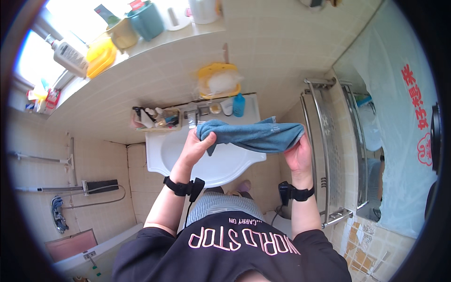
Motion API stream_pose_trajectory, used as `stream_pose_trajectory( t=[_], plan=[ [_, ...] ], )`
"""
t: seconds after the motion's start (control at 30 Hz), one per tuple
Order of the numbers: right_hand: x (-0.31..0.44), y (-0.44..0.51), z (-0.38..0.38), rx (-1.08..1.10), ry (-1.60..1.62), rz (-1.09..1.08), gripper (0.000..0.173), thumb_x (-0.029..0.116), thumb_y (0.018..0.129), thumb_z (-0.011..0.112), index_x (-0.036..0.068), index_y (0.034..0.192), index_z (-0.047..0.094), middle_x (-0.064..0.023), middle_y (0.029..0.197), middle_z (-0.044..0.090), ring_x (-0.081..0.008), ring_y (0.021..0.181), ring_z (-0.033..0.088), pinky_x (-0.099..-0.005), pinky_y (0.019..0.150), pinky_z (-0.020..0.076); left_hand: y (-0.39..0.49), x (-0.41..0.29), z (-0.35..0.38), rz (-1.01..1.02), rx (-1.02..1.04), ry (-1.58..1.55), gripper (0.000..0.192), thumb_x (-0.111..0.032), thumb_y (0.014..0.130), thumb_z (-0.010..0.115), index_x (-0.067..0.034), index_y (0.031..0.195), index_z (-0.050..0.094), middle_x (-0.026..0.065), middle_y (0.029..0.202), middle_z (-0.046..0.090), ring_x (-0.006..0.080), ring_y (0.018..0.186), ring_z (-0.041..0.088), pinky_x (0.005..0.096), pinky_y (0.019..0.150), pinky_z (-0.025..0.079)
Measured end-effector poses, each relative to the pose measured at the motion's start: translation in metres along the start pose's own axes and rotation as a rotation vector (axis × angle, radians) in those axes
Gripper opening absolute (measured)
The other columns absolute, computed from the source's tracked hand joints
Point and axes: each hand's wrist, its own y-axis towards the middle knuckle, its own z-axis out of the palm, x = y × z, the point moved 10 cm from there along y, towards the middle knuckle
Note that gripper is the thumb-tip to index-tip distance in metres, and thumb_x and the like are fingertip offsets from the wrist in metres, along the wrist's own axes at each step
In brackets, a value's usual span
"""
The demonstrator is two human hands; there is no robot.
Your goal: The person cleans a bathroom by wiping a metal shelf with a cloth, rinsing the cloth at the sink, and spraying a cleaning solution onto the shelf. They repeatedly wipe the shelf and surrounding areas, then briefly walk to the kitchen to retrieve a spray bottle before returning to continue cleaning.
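Note:
A blue towel (pixel 250 135) is stretched sideways between my two hands, gathered into a thick band, above a white washbasin (pixel 218 169). My left hand (pixel 197 146) grips the towel's end on the left of the picture, thumb on top. At the other end my right hand (pixel 299 153) has hold of the cloth, its fingers partly hidden behind it. Behind the towel is the basin's metal faucet (pixel 202 110), partly covered. Each wrist wears a black strap with a small device.
A basket of toiletries (pixel 158 120) stands at the basin's back left, a blue bottle (pixel 239 105) at its back right. A yellow wall holder (pixel 218 81) hangs above. Metal towel rails (pixel 322 148) are on the right wall. Mugs and bottles line the window ledge (pixel 151 42).

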Motion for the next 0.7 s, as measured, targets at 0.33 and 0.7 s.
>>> stream_pose_trajectory(
  t=[0.33,0.7],
  plan=[
    [-0.170,-0.023,0.197,0.615,-0.385,0.252,0.057,0.037,0.104,0.055,0.002,0.147,0.041,-0.0102,0.144,0.050,-0.0199,0.132,0.049,-0.0371,0.113,0.0353,-0.040,-0.104,-0.043,-0.017,0.360,-0.005,0.072,-0.027,0.098,0.065,-0.008,0.156,0.027,0.0047,0.149,0.039,0.0164,0.139,0.032,0.0340,0.117,0.024],
    [-0.296,-0.006,0.420,0.679,-0.085,0.388,0.037,0.010,0.096,0.054,-0.001,0.131,0.055,-0.0106,0.126,0.063,-0.0200,0.116,0.061,-0.0353,0.104,0.0457,-0.106,-0.237,-0.276,0.064,-0.037,0.454,0.051,-0.022,0.094,0.071,-0.012,0.138,0.048,0.0091,0.113,0.064,0.0161,0.103,0.060,0.0316,0.090,0.051]
  ],
)
